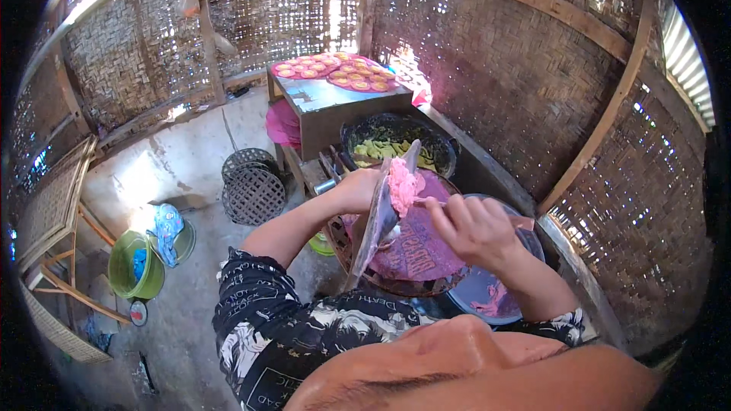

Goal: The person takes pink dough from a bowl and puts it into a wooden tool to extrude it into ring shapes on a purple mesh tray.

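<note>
My left hand (361,189) grips the far side of a tilted flat board (374,222), its fingers partly hidden behind it. A lump of pink paste (403,187) clings to the board's face. In my right hand (477,228) is a thin-handled utensil (425,200), its tip against the paste. Below the board a purple printed sheet (417,257) lies on a round woven tray (440,285). To the right, under my right forearm, sits a wide plastic basin (514,311) with pink paste (490,299) in it.
Beyond my hands, a dark pan (448,151) holds yellow-green pieces (384,150). Behind it, a low table (320,97) bears pink sheets with round yellowish pieces (361,73). On the floor at left are woven discs (253,194) and a green bucket (123,265). A woven bamboo wall (491,51) borders the right side.
</note>
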The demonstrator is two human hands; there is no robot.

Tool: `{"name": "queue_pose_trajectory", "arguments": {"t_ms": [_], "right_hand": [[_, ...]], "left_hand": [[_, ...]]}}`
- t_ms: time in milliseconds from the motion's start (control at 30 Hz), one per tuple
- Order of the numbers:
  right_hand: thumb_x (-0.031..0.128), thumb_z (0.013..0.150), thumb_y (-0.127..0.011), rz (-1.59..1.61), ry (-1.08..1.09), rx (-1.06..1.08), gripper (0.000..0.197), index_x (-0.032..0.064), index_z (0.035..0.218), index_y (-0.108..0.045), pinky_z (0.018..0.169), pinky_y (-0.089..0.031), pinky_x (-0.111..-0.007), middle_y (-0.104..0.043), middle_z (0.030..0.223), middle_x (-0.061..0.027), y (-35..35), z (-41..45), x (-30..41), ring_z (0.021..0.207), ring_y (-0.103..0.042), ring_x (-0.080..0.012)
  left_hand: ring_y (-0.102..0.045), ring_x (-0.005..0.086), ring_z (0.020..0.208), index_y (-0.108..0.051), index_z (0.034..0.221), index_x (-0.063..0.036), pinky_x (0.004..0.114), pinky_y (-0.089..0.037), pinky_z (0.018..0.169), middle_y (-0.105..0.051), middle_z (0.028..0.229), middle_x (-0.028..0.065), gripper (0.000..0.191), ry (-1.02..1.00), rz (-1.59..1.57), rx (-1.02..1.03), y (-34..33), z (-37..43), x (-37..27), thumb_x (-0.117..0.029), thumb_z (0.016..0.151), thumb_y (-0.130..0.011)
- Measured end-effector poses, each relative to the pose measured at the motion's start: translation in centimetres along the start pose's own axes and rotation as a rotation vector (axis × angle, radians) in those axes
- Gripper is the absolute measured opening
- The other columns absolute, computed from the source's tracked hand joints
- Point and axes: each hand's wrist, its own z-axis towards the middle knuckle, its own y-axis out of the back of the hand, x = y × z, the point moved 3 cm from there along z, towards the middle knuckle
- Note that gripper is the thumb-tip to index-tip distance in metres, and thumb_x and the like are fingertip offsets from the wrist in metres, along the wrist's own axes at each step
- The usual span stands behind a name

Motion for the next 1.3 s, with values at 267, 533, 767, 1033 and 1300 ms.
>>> {"name": "queue_pose_trajectory", "arguments": {"t_ms": [267, 533, 767, 1033, 1300], "right_hand": [[0.024, 0.061, -0.066, 0.170, -0.452, -0.117, 0.022, 0.0188, 0.083, -0.061, 0.049, -0.037, -0.031, -0.045, 0.058, -0.0001, 2.4, -2.4, -5.6, 0.055, -0.050, -0.0174], [0.022, 0.068, -0.056, 0.225, -0.252, 0.110, 0.018, 0.0140, 0.085, -0.056, 0.050, -0.038, -0.030, -0.045, 0.063, -0.0006, -0.2, -1.4, -2.8, 0.059, -0.050, -0.0162], [0.016, 0.066, -0.057, 0.159, -0.131, 0.045, 0.024, 0.0130, 0.090, -0.059, 0.051, -0.037, -0.027, -0.047, 0.066, 0.0008, 0.0, -2.3, -1.5, 0.058, -0.049, -0.0143], [0.015, 0.059, -0.069, 0.205, -0.487, -0.124, 0.025, 0.0116, 0.083, -0.062, 0.052, -0.039, -0.034, -0.054, 0.064, -0.0042, 2.4, -3.5, -6.7, 0.058, -0.053, -0.0215], [0.020, 0.064, -0.060, 0.212, -0.304, 0.020, 0.017, 0.0154, 0.080, -0.059, 0.050, -0.038, -0.030, -0.044, 0.058, 0.0001, 1.4, -2.5, -4.8, 0.055, -0.050, -0.0165]], "left_hand": [[-0.057, 0.0347, 0.069, -0.061, 0.078, -0.0059, 0.040, -0.045, 0.062, -0.059, 0.074, 0.0191, 0.034, -0.102, -0.003, -0.324, 1.7, -1.1, 2.4, -0.036, 0.064, -0.056], [-0.057, 0.0339, 0.077, -0.061, 0.078, -0.0063, 0.041, -0.045, 0.069, -0.059, 0.080, 0.0163, 0.036, -0.069, 0.064, -0.166, 0.0, 0.5, -2.7, -0.039, 0.063, -0.057], [-0.057, 0.0347, 0.076, -0.055, 0.091, -0.0050, 0.039, -0.045, 0.067, -0.059, 0.081, 0.0189, 0.044, -0.034, 0.095, 0.065, -0.8, 2.2, 0.4, -0.040, 0.065, -0.059], [-0.059, 0.0326, 0.074, -0.061, 0.083, -0.0101, 0.039, -0.046, 0.065, -0.060, 0.078, 0.0180, 0.041, -0.036, 0.114, 0.028, 1.2, 2.0, -2.2, -0.047, 0.068, -0.052], [-0.057, 0.0328, 0.079, -0.062, 0.081, -0.0085, 0.041, -0.045, 0.070, -0.059, 0.080, 0.0181, 0.042, -0.020, 0.210, 0.039, 1.2, 1.9, -3.6, -0.046, 0.065, -0.056]]}}
